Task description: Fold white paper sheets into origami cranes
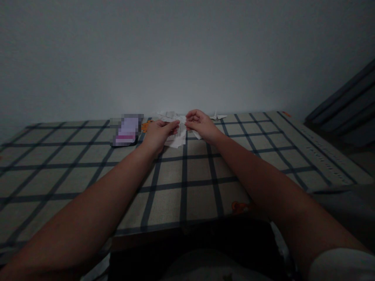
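A creased white sheet of paper (pixel 176 141), with faint print on it, is at the far middle of the table. My left hand (pixel 158 134) is closed in a pinch on this paper, thumb on top. Just to the right, my right hand (pixel 202 125) has its fingers curled and its thumb and fingertips together at the paper's upper right part. What lies between those fingertips is too small and dark to make out. Beyond the right hand lies a small pointed piece of folded white paper (pixel 218 116).
A phone (pixel 127 130) with a lit, pixelated screen rests left of my hands. A checked cloth (pixel 172 199) with orange printed figures covers the table. The table's far edge meets a plain grey wall (pixel 187 54). Dark folded fabric (pixel 348 105) hangs at the right.
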`<state>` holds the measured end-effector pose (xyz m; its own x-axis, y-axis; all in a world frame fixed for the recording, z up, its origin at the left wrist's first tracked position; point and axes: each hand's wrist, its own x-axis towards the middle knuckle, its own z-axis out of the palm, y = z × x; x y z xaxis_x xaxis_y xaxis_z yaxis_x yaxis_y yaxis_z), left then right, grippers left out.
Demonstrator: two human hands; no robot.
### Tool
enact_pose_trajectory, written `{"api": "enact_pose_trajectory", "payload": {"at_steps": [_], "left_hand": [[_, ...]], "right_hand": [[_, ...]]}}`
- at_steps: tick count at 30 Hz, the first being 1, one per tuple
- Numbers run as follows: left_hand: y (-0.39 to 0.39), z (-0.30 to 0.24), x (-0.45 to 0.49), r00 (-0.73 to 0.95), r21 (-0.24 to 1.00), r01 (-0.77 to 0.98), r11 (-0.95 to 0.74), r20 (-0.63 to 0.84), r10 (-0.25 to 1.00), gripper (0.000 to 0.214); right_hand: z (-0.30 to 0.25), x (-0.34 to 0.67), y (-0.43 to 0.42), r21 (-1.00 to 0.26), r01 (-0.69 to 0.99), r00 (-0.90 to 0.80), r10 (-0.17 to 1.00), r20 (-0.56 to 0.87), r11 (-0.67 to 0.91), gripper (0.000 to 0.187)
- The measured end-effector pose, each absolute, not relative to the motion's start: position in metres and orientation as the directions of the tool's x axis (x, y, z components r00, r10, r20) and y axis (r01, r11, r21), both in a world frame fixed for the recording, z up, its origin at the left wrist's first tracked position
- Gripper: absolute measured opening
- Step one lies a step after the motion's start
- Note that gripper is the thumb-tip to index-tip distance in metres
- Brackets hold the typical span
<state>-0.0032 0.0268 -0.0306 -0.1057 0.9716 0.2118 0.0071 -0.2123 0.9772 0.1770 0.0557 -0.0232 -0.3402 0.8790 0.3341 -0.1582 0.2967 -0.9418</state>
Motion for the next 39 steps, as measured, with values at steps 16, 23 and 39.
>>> {"api": "enact_pose_trajectory", "payload": {"at_steps": [16, 23, 39], "left_hand": [[0.024, -0.028, 0.001, -0.114, 0.976, -0.019, -0.217, 0.213, 0.97, 0.03], [0.021, -0.021, -0.003, -0.065, 0.969, -0.079, -0.233, 0.228, 0.971, 0.03], [0.014, -0.02, -0.001, -0.03, 0.943, 0.167, -0.288, 0.297, 0.954, 0.044]], "right_hand": [[-0.022, 0.178, 0.053, -0.949, -0.179, -0.373, 0.874, 0.311, 0.261, 0.023], [-0.023, 0.181, 0.051, -0.968, -0.151, -0.384, 0.891, 0.243, 0.2, 0.025], [-0.02, 0.182, 0.045, -0.955, -0.118, -0.445, 0.845, 0.296, 0.272, 0.038]]}}
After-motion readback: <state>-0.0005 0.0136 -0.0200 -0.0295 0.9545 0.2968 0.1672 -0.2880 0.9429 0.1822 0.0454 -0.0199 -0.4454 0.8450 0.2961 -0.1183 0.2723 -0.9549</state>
